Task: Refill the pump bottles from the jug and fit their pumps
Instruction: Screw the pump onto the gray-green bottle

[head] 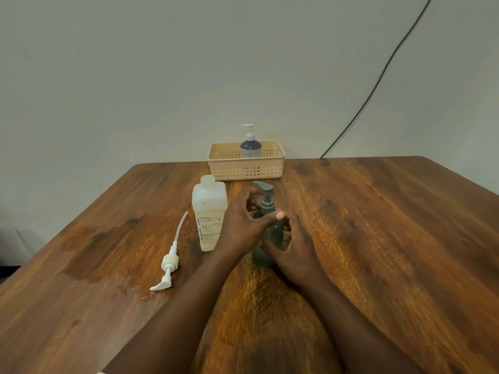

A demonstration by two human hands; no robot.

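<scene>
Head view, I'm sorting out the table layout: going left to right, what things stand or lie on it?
Loose white pump lying flat → white jug → green pump bottle, gripped by both hands. I omit the basket with the blue bottle behind, since it overlaps jug and green bottle in this order.

Dim, even indoor light; soft shadows; wide-angle bending at edges; slight overall softness.

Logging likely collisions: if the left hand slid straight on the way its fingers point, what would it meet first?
The left hand already grips the green pump bottle at the collar, fingers pointing right. Past the bottle, only bare table shows, though depth is hard to judge.
</scene>
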